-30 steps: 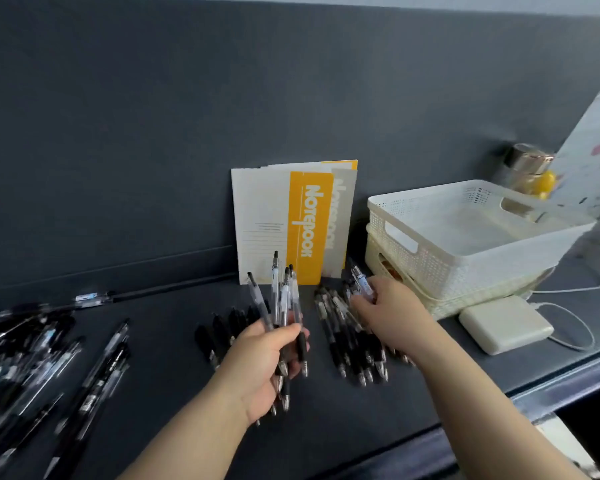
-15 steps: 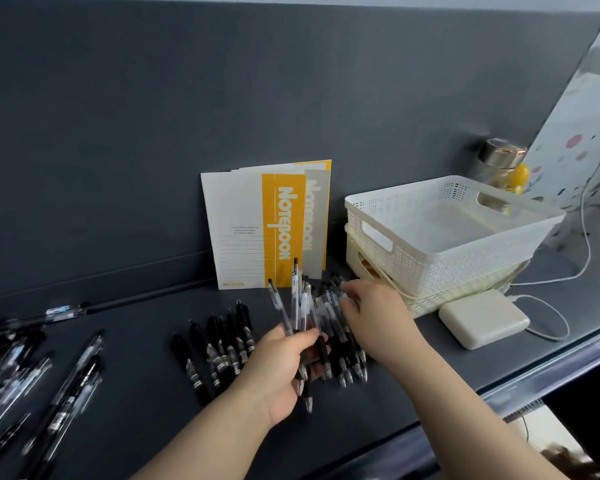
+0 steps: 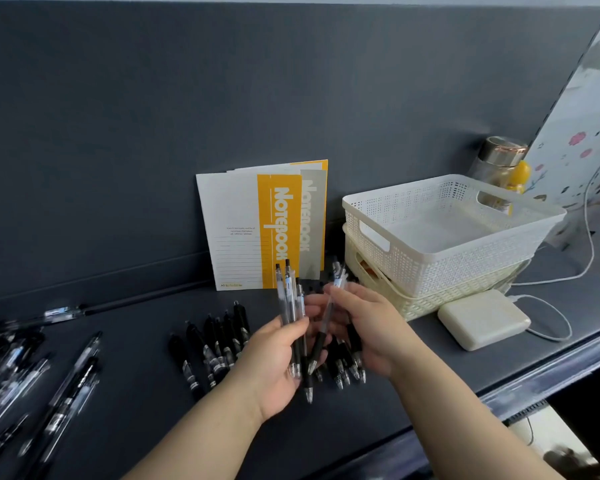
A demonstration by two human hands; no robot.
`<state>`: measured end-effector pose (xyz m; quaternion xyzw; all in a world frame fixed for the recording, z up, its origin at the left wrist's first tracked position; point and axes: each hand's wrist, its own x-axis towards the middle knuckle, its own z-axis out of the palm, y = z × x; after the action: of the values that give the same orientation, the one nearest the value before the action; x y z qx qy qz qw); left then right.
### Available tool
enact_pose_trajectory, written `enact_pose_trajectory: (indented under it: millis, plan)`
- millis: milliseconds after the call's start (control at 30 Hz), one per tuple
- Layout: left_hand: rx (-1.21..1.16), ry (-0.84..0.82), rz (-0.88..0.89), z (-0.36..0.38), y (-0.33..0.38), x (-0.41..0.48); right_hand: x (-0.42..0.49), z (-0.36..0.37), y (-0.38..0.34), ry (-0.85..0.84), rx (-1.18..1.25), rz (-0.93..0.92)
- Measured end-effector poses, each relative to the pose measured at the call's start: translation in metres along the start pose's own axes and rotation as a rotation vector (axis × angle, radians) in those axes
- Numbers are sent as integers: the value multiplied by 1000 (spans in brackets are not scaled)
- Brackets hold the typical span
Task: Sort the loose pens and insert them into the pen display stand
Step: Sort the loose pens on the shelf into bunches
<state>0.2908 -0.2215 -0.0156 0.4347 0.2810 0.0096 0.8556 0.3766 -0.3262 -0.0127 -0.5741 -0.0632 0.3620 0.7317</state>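
Observation:
My left hand (image 3: 274, 362) grips a bunch of clear-barrelled pens (image 3: 290, 296), their clicker ends pointing up. My right hand (image 3: 364, 327) holds one clear pen (image 3: 326, 323) tilted toward that bunch, close beside it. Under both hands several black pens (image 3: 347, 362) lie on the dark shelf. A row of black pens (image 3: 219, 341) lies just left of my left hand. More loose pens (image 3: 32, 382) are scattered at the far left, blurred. No pen display stand is in view.
Notebooks (image 3: 257, 226) lean on the dark back panel. Two stacked white baskets (image 3: 440, 237) stand at the right, with a white box and cable (image 3: 482, 320) in front and a jar (image 3: 499, 171) behind. The shelf's front edge (image 3: 499, 393) runs lower right.
My right hand has lifted a clear pen from the pile and brought it toward the bunch in my left hand. The view has shifted, so everything sits further left.

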Motion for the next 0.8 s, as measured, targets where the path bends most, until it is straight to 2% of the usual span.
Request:
enact_pose_trajectory:
  millis: [67,100,233,367,500,600,800]
  plan:
    - [-10,74,-10,-1,0,4,3,-3,-5,64,-36,-58]
    - [-7,111,-13,-2,0,6,4,-6,-8,114,-133,-95]
    - [64,222,10,2,0,15,11,-22,-19,307,-836,-241]
    - [282,186,38,14,-10,22,17,-26,-12,324,-1221,-311]
    - [426,80,43,22,-20,19,16,-28,-1,318,-1356,-286]
    - [461,104,66,19,-22,19,14,-31,3,320,-1448,-276]
    - [409,91,40,22,-30,23,13,-26,11,303,-1454,-342]
